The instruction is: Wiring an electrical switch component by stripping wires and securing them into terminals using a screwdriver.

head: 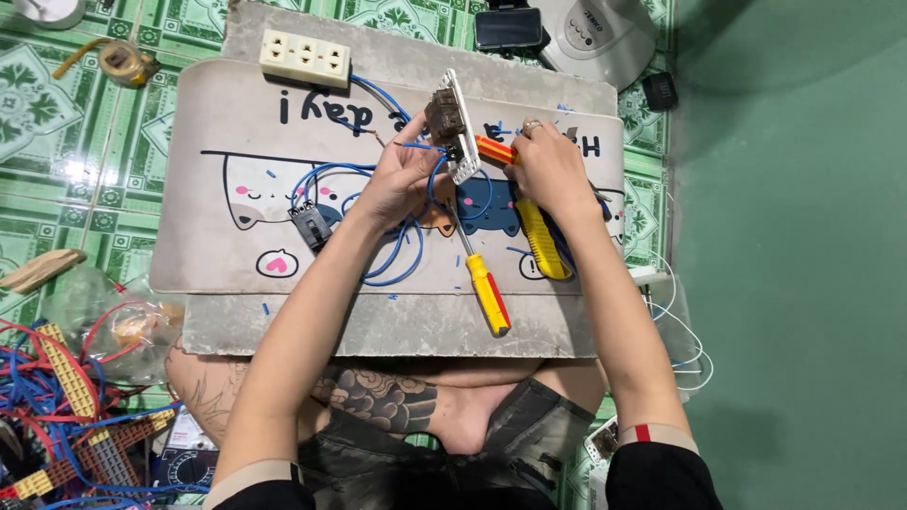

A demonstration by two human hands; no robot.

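Head view looks straight down on your two hands meeting over a pale mat [217, 123] printed with cartoon cats, which lies on a grey slab [378, 326] on the green patterned tile floor [57, 189]. Your left hand [397, 175] pinches a white switch plate [455, 127] by its lower edge, fingers closed on it and on the blue wire [397, 260] that runs into it. The plate stands tilted on its long edge, its back turned toward you, so you see a brownish translucent module seated in a white frame. The blue wire loops in several coils on the mat under your left wrist and trails up to a cream multi-socket outlet block [304, 57] near the mat's top edge.

Your right hand [553, 170] is curled tight around a screwdriver with a red and yellow handle [493, 149], its tip pointing at the plate's side; a ring shows on one finger. A second red and yellow screwdriver [484, 283] lies loose on the mat just below the plate, handle toward you. A yellow utility knife [540, 241] lies under your right wrist. A small black module [310, 225] rests on the mat left of your left forearm. Bundles of red and blue wire [57, 416] lie on the floor at lower left.
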